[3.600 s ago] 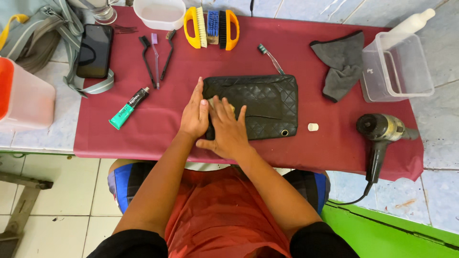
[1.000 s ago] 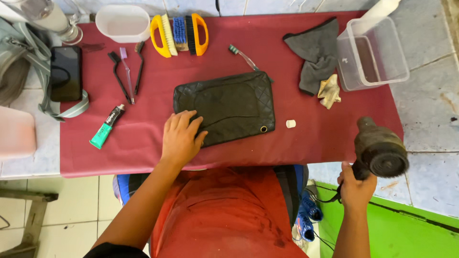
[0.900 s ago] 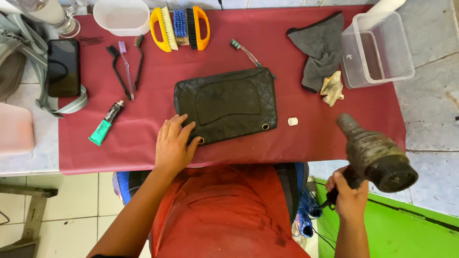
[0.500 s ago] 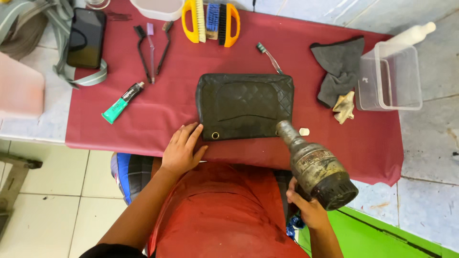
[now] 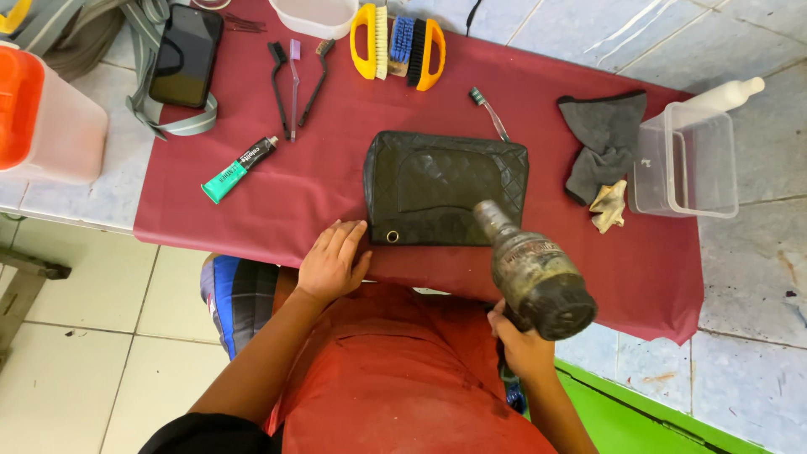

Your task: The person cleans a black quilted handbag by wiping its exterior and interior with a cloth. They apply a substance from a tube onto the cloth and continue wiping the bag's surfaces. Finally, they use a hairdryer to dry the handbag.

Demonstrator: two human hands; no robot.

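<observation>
Your right hand [image 5: 523, 343] grips the handle of a grimy hair dryer [image 5: 530, 269], whose nozzle covers the lower right corner of the black quilted pouch [image 5: 441, 185] on the red cloth [image 5: 319, 181]. Your left hand [image 5: 332, 262] lies open, flat, fingertips touching the pouch's corner.
</observation>
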